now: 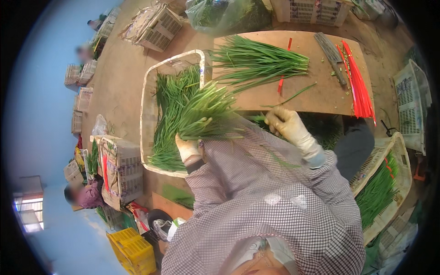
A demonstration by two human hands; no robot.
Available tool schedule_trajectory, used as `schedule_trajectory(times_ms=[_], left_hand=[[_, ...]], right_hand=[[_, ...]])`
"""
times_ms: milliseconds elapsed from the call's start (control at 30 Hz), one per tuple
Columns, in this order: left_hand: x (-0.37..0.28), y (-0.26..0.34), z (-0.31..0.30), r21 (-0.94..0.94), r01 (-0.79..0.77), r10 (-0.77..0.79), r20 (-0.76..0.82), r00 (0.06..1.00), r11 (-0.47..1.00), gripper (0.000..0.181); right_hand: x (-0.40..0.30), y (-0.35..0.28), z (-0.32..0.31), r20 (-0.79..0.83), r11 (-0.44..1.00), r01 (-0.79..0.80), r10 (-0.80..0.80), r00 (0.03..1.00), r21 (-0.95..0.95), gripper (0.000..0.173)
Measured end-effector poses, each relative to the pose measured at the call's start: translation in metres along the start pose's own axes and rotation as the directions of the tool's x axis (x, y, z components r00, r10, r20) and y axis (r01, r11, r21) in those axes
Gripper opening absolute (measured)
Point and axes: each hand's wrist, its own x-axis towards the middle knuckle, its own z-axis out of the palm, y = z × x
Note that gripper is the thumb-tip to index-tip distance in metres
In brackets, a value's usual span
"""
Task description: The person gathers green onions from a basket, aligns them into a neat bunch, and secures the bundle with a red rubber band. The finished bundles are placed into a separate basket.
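My left hand (187, 148), in a whitish glove, grips a thick bunch of green garlic chives (209, 115), its pale stem ends pointing up. At the near edge of the wooden board, my right hand (284, 125) is gloved too, its fingers bent beside a few loose green blades; whether it pinches them cannot be told. On the board (251, 101) lies another pile of chives (264, 60) across a red strip (281, 84). A single stalk (298, 93) rests nearer to me. Right of the pile are a metal blade-like tool (331, 56) and a bundle of red ties (357, 84).
A white plastic crate (142, 113) of loose chives stands left of the board. Another crate (407, 165), at lower right, holds tied chives. Clear plastic bags (230, 15) and more crates stand beyond the board. A co-worker (91, 194) is at the far left, near a yellow crate (134, 251).
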Motion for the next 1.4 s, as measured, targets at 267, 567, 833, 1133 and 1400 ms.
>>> schedule_trajectory(times_ms=[267,567,833,1133,1400], left_hand=[[0.025,-0.01,-0.028,0.483,-0.078,0.142,-0.098,0.985,0.872,0.017],[0.02,-0.004,-0.027,0.316,0.046,0.031,-0.234,0.972,0.948,0.042],[0.02,-0.001,-0.02,0.296,0.048,0.006,-0.18,0.984,0.954,0.041],[0.014,-0.005,-0.002,0.173,0.035,0.011,-0.258,0.966,0.984,0.05],[0.001,0.001,0.001,0.328,-0.039,0.124,-0.242,0.962,0.944,0.054]], right_hand=[[0.044,-0.022,0.051,0.206,0.979,0.196,-0.18,0.962,-0.062,0.065],[0.042,-0.023,0.054,0.144,0.963,-0.018,-0.022,0.989,0.27,0.03],[0.045,0.003,0.06,0.216,0.938,0.322,-0.291,0.932,-0.126,0.067],[0.045,0.011,0.068,0.16,0.976,0.153,-0.178,0.971,0.158,0.02],[0.038,0.064,0.014,0.073,0.662,0.25,-0.283,0.956,-0.707,0.05]])
